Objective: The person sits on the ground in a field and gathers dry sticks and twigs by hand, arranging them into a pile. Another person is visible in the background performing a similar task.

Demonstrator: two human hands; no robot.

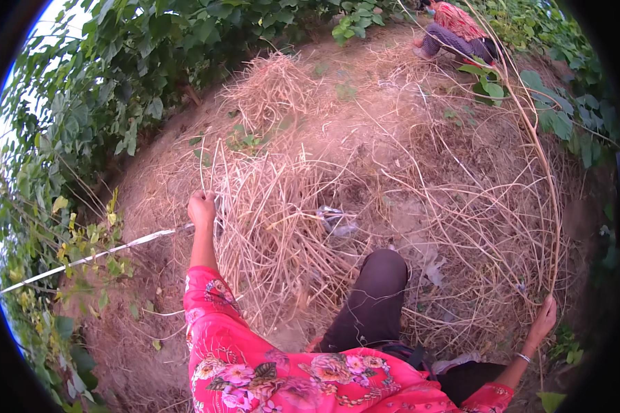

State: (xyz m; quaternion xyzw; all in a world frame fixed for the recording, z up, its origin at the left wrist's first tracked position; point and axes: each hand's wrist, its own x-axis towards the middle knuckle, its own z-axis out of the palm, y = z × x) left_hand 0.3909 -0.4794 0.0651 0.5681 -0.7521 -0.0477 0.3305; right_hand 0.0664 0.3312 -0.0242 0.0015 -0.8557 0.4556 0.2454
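Observation:
My left hand (202, 206) is closed on thin dry stems that stand up out of the fist, at the left edge of a heap of cut dry stems (274, 217). A long white strip (124, 247) runs from near my left wrist to the far left. Far out at the right, my right hand (546, 312) grips the lower part of a long brown vine stem (545, 165), which reaches up to the top of the view. Loose tangled dry vines (475, 222) lie between that stem and the heap.
Another person (457, 33) squats at the top right. A second pile of dry stems (276, 85) lies beyond the heap. Leafy green plants (150, 62) border the soil on both sides. A crumpled clear plastic piece (337, 221) lies on the heap, close to my knee (385, 268).

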